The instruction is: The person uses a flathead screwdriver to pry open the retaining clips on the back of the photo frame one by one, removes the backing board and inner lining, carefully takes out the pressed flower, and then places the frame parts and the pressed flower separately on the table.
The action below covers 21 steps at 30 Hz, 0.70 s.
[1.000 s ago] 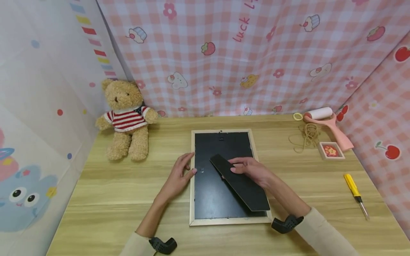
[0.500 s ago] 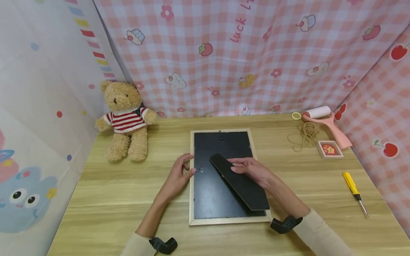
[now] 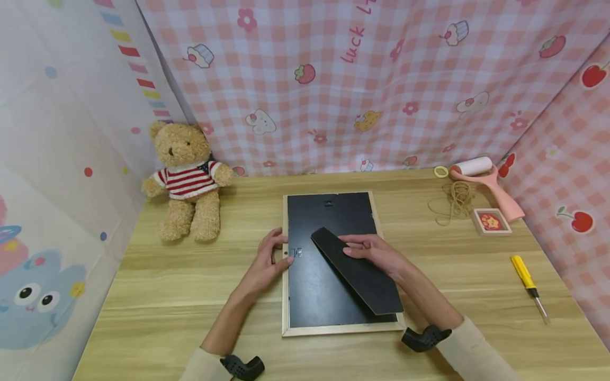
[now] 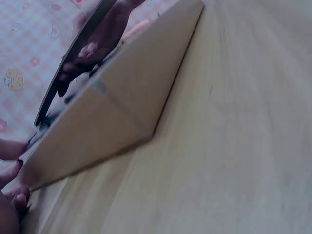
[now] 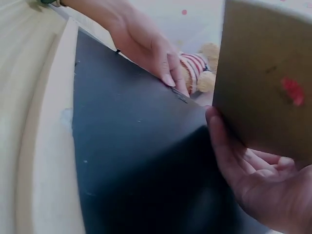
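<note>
A wooden picture frame [image 3: 285, 296] lies face down on the table, its black backing [image 3: 314, 286] up. My right hand [image 3: 376, 254] holds the black easel stand [image 3: 362, 278] lifted off the backing. The right wrist view shows the stand's brown underside [image 5: 263, 83] against my right hand [image 5: 253, 175]. My left hand [image 3: 269, 262] pinches the frame's left rail, a fingertip on a small metal clip [image 3: 296, 253]. The same left hand [image 5: 146, 46] reaches over the backing [image 5: 136, 161]. The left wrist view shows the frame's side [image 4: 112, 112] and my fingertips [image 4: 14, 197].
A teddy bear [image 3: 188, 180] sits at the back left. At the back right lie a pink lint roller [image 3: 486, 182], rubber bands [image 3: 455, 203] and a small red square box [image 3: 493, 222]. A yellow screwdriver [image 3: 526, 280] lies at the right. Fabric walls enclose three sides.
My left fingers have crept a little right onto the frame's edge, and the metal clip now shows brighter. The right hand and the stand have stayed put.
</note>
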Available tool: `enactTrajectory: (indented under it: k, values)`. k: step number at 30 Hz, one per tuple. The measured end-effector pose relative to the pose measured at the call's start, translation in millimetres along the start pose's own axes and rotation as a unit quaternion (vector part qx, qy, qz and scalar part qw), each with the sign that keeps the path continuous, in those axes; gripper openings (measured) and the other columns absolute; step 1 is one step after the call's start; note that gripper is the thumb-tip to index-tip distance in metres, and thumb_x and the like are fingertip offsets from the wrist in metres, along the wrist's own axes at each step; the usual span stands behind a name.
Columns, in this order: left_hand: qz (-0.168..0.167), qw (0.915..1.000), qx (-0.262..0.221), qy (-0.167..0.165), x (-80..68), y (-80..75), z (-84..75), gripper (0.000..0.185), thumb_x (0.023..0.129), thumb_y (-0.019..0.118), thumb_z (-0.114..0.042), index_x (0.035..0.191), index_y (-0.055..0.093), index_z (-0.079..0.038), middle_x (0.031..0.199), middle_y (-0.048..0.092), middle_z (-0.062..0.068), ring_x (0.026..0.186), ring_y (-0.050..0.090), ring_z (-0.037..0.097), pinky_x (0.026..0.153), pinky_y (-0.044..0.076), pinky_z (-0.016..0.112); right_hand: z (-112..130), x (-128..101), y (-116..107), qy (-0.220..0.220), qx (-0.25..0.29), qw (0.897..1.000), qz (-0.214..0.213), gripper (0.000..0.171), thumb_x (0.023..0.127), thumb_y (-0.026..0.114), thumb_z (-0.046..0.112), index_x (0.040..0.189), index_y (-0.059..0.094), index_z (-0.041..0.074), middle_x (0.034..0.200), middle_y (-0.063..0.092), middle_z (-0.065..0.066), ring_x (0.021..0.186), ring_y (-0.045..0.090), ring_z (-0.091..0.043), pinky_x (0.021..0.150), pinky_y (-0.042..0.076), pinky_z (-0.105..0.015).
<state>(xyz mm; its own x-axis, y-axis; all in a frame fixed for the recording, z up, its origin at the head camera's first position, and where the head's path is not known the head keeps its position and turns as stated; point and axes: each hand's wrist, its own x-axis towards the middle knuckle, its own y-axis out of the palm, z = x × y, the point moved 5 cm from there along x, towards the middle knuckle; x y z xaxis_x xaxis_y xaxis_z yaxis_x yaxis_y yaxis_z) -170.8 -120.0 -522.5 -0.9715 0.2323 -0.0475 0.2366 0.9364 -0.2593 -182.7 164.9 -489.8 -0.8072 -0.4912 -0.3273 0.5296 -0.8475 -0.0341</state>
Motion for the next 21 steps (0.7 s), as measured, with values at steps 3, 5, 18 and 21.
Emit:
enactTrajectory:
  k: [3, 5, 18, 21]
  values:
    - [-0.004, 0.9995, -0.030, -0.013, 1.2, 0.1, 5.4, 0.043, 0.099, 0.074, -0.006, 0.139, 0.058, -0.005, 0.178, 0.024, 0.013, 0.158, 0.033, 0.042, 0.129, 0.026, 0.056, 7.0, -8.6, -5.3, -0.043, -0.071, 0.996, -0.036, 0.051, 0.112, 0.063, 0.015, 0.157, 0.054, -0.007, 0.152, 0.063, -0.030, 0.126, 0.070, -0.025, 0.092, 0.059, -0.021]
    - [-0.006, 0.9988, -0.045, -0.017, 2.8, 0.1, 10.2, 0.044, 0.098, 0.074, -0.005, 0.139, 0.059, -0.006, 0.179, 0.023, 0.012, 0.162, 0.027, 0.042, 0.131, 0.022, 0.058, 13.0, -18.8, -12.2, -0.090, -0.137, 0.982, -0.090, 0.044, 0.112, 0.063, 0.011, 0.151, 0.059, -0.009, 0.138, 0.070, -0.030, 0.111, 0.074, -0.027, 0.089, 0.062, -0.024]
    - [-0.030, 0.9969, -0.060, 0.042, -2.1, -1.4, -5.4, 0.044, 0.096, 0.078, -0.011, 0.137, 0.065, -0.003, 0.170, 0.033, 0.023, 0.107, 0.044, 0.022, 0.087, 0.038, 0.026, 0.2, -58.6, -39.7, -0.121, -0.262, 0.934, -0.213, 0.040, 0.107, 0.067, 0.001, 0.143, 0.063, -0.015, 0.111, 0.077, -0.021, 0.096, 0.071, -0.017, 0.078, 0.058, -0.022]
    - [-0.044, 0.9967, -0.033, 0.060, -5.8, 1.8, -12.6, 0.043, 0.098, 0.076, -0.010, 0.139, 0.065, -0.002, 0.168, 0.037, 0.024, 0.118, 0.050, 0.028, 0.091, 0.041, 0.027, -2.8, -59.5, -40.1, -0.119, -0.239, 0.939, -0.215, 0.041, 0.106, 0.068, -0.002, 0.144, 0.062, -0.017, 0.110, 0.077, -0.023, 0.089, 0.070, -0.008, 0.075, 0.058, -0.020]
